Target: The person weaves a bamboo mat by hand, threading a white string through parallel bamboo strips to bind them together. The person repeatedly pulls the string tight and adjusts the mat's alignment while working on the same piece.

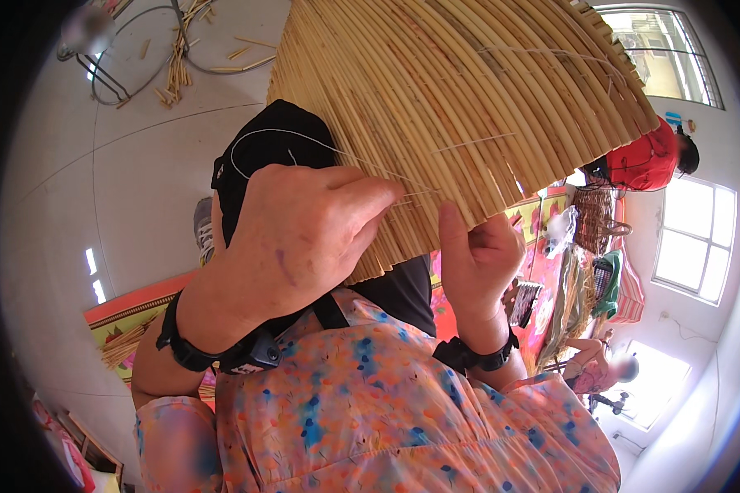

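Note:
A stiff mat of pale straw-coloured reed stalks (436, 90), laid side by side and bound with rows of white thread, leans over my lap. My left hand (296, 230) is closed in a pinch at the mat's near part, with white thread (273, 130) at its fingertips. That thread loops back over my black-clad knee and runs to the stalks. Whether a needle is in the pinch is hidden. My right hand (481, 259) grips the mat's near lower edge, thumb on top and fingers curled beneath. Short white stitches show between the two hands.
Cut stalk pieces (177, 74) and a bent metal frame (144, 86) lie on the pale floor at upper left. A flowered cloth (543, 279) spreads to the right, near a wicker basket (592, 218). A person in red (645, 160) and another person (596, 366) sit at right.

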`<state>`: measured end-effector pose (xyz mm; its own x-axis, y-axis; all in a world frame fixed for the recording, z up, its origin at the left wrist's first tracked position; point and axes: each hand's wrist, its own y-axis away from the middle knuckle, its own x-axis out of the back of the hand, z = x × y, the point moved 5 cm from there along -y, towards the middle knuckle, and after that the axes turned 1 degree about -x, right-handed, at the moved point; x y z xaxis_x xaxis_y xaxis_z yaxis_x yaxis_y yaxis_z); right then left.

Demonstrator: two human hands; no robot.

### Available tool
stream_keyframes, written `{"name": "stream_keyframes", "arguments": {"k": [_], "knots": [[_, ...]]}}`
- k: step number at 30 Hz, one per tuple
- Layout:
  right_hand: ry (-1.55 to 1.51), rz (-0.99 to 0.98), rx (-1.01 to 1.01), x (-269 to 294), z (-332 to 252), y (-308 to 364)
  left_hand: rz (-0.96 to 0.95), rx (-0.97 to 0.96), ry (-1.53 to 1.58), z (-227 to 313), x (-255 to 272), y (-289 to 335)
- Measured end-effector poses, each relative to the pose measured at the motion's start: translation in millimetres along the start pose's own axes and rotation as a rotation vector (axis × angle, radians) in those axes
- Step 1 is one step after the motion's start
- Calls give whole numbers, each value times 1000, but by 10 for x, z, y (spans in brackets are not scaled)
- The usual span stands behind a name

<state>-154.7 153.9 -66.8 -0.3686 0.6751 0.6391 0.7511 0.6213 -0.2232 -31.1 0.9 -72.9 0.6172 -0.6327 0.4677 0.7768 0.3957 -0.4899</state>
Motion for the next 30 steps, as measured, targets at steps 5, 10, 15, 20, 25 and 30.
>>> {"name": "stream_keyframes", "arguments": {"k": [5, 10, 15, 20, 25, 30], "knots": [[4, 5, -5, -11, -12, -2, -11, 1, -9, 2, 4, 10], [46, -1, -5, -4, -52, 8, -22, -5, -16, 24, 21, 5], [16, -18, 17, -8, -113, -5, -45, -15, -74, 78, 83, -64], [-9, 28, 238, -121, -170, -4, -110, 37, -103, 86, 177, -99], [-185, 27, 364, -179, -332, -46, -129, 141, -109, 98, 254, 10], [-445, -10, 423, -327, -111, 60, -135, 205, -152, 126, 325, 49]]}}
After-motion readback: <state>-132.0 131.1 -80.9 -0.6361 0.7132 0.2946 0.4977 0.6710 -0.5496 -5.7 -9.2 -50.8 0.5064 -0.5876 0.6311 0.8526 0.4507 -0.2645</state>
